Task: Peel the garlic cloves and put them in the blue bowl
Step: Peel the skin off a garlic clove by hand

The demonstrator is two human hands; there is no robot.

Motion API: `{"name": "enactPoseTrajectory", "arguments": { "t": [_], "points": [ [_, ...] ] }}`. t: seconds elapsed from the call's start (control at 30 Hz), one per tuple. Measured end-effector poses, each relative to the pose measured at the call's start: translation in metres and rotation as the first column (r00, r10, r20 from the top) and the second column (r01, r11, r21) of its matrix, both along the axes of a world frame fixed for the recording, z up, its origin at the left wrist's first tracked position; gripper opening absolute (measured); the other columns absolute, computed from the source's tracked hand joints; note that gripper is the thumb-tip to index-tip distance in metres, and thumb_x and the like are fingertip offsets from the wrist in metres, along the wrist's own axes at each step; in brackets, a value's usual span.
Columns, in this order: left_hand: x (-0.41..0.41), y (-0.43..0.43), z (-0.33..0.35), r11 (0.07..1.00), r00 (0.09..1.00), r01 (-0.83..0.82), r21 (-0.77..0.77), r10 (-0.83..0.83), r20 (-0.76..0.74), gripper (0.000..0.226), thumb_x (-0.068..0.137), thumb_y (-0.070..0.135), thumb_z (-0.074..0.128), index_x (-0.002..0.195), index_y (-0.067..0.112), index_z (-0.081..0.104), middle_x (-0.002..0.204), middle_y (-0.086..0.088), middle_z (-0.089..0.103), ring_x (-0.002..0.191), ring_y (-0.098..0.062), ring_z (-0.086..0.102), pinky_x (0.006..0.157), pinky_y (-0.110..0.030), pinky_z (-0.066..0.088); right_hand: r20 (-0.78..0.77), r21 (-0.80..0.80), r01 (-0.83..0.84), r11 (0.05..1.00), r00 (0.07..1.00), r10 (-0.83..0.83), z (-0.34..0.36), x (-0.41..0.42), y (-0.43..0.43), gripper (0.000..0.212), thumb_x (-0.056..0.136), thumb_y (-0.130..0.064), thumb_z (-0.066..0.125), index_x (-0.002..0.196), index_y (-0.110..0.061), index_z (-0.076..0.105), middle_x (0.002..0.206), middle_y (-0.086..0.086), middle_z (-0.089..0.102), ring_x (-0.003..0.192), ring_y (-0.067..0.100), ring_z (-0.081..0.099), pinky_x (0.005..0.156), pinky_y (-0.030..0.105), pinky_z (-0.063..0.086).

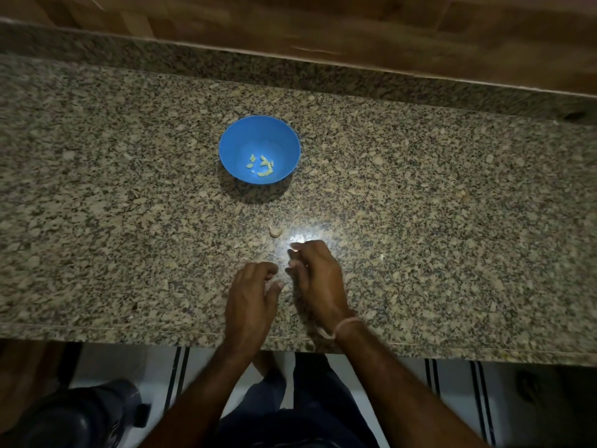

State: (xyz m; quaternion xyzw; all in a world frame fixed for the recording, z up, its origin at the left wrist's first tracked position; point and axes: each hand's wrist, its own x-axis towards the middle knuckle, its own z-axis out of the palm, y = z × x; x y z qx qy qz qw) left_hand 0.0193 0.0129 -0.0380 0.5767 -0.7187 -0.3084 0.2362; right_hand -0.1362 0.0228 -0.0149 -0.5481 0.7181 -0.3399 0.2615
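A blue bowl (260,148) stands on the speckled granite counter (420,221) and holds several pale peeled garlic cloves (263,166). One unpeeled garlic clove (275,232) lies on the counter between the bowl and my hands. My right hand (316,279) hovers just below that clove with loosely curled fingers and nothing visible in them. My left hand (252,299) rests close beside it, fingers bent, also holding nothing that I can see. The two hands almost touch at the fingertips.
The counter's front edge (161,334) runs just below my wrists. A raised granite ledge (355,82) and a wooden wall lie behind the bowl. A bright light glare (300,237) sits by my right fingertips. A dark object (80,418) stands on the floor at the lower left.
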Motion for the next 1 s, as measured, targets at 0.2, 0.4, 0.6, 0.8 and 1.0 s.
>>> {"name": "enactPoseTrajectory", "arguments": {
  "t": [0.2,0.4,0.6,0.8,1.0],
  "points": [
    [0.004,0.018,-0.008,0.997,0.971,-0.029,-0.069,0.044,0.234,0.059,0.097,0.053,0.058,0.145,0.020,0.051,0.150,-0.006,0.048,0.138,-0.028,0.042,0.107,-0.051,0.036,-0.453,0.249,0.223,0.942,0.887,-0.090,-0.022,-0.075,0.058,0.078,0.108,-0.063,0.016,0.168,-0.018,-0.006,0.176,0.004,-0.013,0.162,0.019,-0.015,0.132,0.052,-0.002],
    [0.002,0.025,-0.018,0.997,0.955,-0.031,-0.067,0.049,0.293,0.079,0.099,0.068,0.034,0.156,0.014,0.040,0.165,-0.012,0.034,0.152,-0.033,0.030,0.119,-0.056,0.023,-0.483,0.331,-0.049,0.942,0.849,0.214,-0.028,-0.043,0.038,0.081,0.108,-0.065,0.010,0.166,-0.013,-0.014,0.174,0.006,-0.022,0.159,0.020,-0.026,0.131,0.049,-0.010],
    [0.000,0.030,-0.013,0.991,0.948,-0.129,-0.028,0.131,0.290,0.076,0.101,0.067,0.032,0.158,0.017,0.037,0.167,-0.006,0.032,0.154,-0.027,0.028,0.122,-0.052,0.020,-0.326,0.179,-0.375,0.910,0.850,0.414,-0.025,-0.032,0.007,0.065,0.114,-0.049,0.026,0.169,-0.018,0.010,0.177,0.000,-0.004,0.162,0.014,-0.012,0.132,0.046,-0.004],
    [-0.022,0.040,-0.008,0.966,0.912,-0.255,-0.032,0.252,0.325,0.068,0.100,0.052,0.048,0.157,0.017,0.038,0.167,-0.006,0.031,0.154,-0.027,0.027,0.122,-0.050,0.017,-0.248,-0.066,-0.341,0.938,0.916,0.315,-0.014,-0.042,-0.048,0.035,0.103,-0.023,0.061,0.137,-0.014,0.065,0.126,0.007,0.064,0.115,0.027,0.053,0.092,0.037,0.047],
    [-0.041,0.036,-0.006,0.926,0.864,-0.374,-0.039,0.364,0.348,0.068,0.095,0.038,0.071,0.154,0.016,0.044,0.166,-0.006,0.034,0.154,-0.025,0.027,0.123,-0.052,0.019,-0.229,0.010,-0.478,0.879,0.854,0.467,-0.017,-0.030,-0.091,0.009,0.094,-0.006,0.067,0.099,-0.011,0.072,0.096,0.006,0.063,0.094,0.028,0.059,0.072,0.029,0.035]
  ]
}}
